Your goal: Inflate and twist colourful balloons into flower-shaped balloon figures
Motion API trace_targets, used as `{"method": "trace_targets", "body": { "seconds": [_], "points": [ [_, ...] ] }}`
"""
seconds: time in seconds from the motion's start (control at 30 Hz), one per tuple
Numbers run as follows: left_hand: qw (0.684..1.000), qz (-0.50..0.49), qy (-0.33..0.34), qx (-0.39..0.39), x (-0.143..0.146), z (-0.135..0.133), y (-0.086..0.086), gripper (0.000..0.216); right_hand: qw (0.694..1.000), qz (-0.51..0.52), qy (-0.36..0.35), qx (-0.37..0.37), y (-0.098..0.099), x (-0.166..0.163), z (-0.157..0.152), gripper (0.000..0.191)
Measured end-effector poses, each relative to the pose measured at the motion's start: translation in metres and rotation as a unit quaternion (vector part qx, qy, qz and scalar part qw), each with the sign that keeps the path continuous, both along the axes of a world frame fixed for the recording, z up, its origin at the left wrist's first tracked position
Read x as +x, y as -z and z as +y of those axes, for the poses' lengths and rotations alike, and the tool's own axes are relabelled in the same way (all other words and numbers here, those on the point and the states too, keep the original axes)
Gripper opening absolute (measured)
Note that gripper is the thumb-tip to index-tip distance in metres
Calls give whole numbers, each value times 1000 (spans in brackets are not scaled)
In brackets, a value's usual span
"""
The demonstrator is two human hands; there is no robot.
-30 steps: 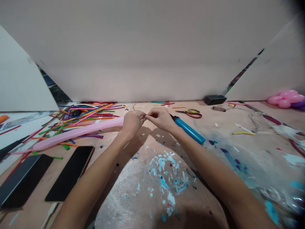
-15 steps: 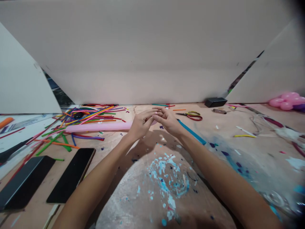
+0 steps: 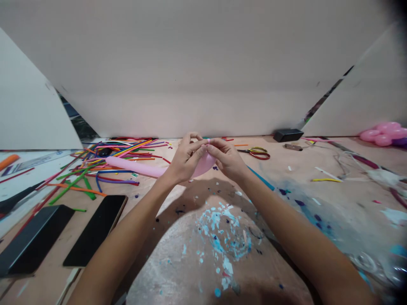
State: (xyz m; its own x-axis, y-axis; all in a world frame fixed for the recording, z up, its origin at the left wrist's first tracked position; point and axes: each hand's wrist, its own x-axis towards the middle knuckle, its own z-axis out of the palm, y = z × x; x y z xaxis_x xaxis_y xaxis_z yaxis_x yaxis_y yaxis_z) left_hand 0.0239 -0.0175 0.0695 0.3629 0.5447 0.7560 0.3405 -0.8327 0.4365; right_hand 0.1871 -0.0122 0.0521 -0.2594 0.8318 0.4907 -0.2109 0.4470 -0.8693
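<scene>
A long pink balloon (image 3: pixel 136 166), inflated and thin, runs from the left behind my left wrist and curves up between both hands. My left hand (image 3: pixel 188 157) pinches its end with thumb and forefinger. Meeting it at the same spot, my right hand (image 3: pixel 226 159) also grips the balloon's end between thumb and fingers. A small pink bit of the end shows above the touching fingertips. The balloon's rounded part bulges just below them. Whether the end is knotted, I cannot tell.
Uninflated coloured balloons (image 3: pixel 127 148) lie piled at the left. Nearer me are a phone (image 3: pixel 95 231) and a dark box-shaped object (image 3: pixel 34 241). Scissors (image 3: pixel 259 152), a blue strip (image 3: pixel 262 178), a black box (image 3: pixel 288 135) and a pink balloon cluster (image 3: pixel 383 133) are at the right. White panels (image 3: pixel 203 72) stand behind.
The balloon's right part has bent upward between my hands, and its left end has shifted right. My fingers have moved from overlapping to pinching its end with the thumbs up.
</scene>
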Motion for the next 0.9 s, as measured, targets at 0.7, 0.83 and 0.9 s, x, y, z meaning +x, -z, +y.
{"method": "trace_targets", "body": {
  "seconds": [0.7, 0.83, 0.9],
  "points": [
    [999, 39, -18, 2, 13, -28, -10, 44, 908, -165, 293, 250, -21, 1, -27, 17],
    [994, 94, -34, 38, 8, -26, -13, 43, 895, -179, 310, 266, -21, -1, -30, 19],
    [986, 130, -67, 78, 4, -23, -15, 37, 886, -188, 321, 276, -21, -3, -32, 20]
  ]
}}
